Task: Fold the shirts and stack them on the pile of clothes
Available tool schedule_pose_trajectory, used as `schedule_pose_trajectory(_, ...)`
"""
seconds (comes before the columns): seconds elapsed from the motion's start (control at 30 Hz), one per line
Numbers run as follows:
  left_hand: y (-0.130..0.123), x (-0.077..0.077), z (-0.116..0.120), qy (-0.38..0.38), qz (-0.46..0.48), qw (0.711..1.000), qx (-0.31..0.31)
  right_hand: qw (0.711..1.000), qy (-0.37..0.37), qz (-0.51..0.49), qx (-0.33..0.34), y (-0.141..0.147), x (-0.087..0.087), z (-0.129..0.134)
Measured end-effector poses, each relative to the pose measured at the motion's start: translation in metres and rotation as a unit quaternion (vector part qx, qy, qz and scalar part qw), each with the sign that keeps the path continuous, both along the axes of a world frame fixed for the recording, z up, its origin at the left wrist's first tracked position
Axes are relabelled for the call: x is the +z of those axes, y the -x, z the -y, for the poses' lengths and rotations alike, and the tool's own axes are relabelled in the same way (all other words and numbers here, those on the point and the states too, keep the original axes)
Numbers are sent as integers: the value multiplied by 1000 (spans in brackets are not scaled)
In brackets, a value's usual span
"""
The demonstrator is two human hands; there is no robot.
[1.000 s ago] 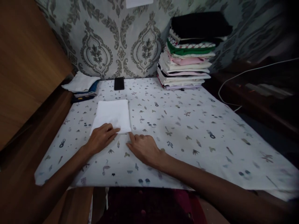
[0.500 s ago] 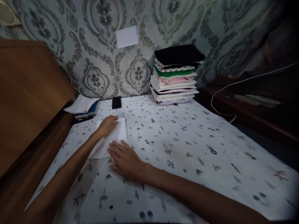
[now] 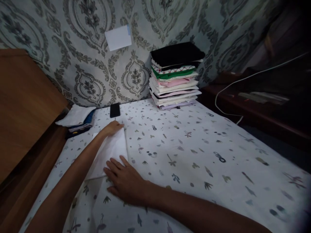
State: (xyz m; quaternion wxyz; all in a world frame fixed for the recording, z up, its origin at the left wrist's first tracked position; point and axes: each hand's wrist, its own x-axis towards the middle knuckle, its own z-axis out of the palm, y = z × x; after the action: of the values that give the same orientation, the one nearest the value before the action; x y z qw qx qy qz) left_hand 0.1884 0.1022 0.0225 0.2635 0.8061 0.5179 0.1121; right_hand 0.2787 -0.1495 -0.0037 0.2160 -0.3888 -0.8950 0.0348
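Note:
A folded white cloth (image 3: 113,147) lies on the bed's printed sheet, in the left half of the head view. My left hand (image 3: 113,128) is at its far edge, with fingers closed on the far right corner; the forearm covers part of the cloth's left side. At the near right edge, my right hand (image 3: 123,178) lies palm down. Its fingers are spread, the tips resting on the fabric.
Beyond the cloth lies a black phone (image 3: 115,110). A small pile of folded clothes (image 3: 77,116) sits at the left, beside a wooden panel (image 3: 26,106). A tall stack of folded clothes (image 3: 173,77) stands against the patterned wall. At the right runs a white cable (image 3: 225,87).
The view has swung slightly to the right. My left hand has gone from lying on the cloth to gripping its far right corner. My right hand stays flat at the near edge.

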Motion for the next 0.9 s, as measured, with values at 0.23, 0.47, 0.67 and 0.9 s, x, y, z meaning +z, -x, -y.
schedule_pose_trajectory(0.23,-5,-7,7,51,70,994,63,1000,-4,1,1,-1,0,0)
schedule_pose_trajectory(0.47,-12,-18,16,-46,87,991,88,1000,-7,-2,-1,1,-4,0)
schedule_pose_trajectory(0.67,23,1,44,-153,128,980,-6,1000,-7,-4,-2,1,-5,1)
schedule_pose_trajectory(0.9,43,-14,81,-131,-99,963,-215,1000,-4,11,-14,4,-5,2)
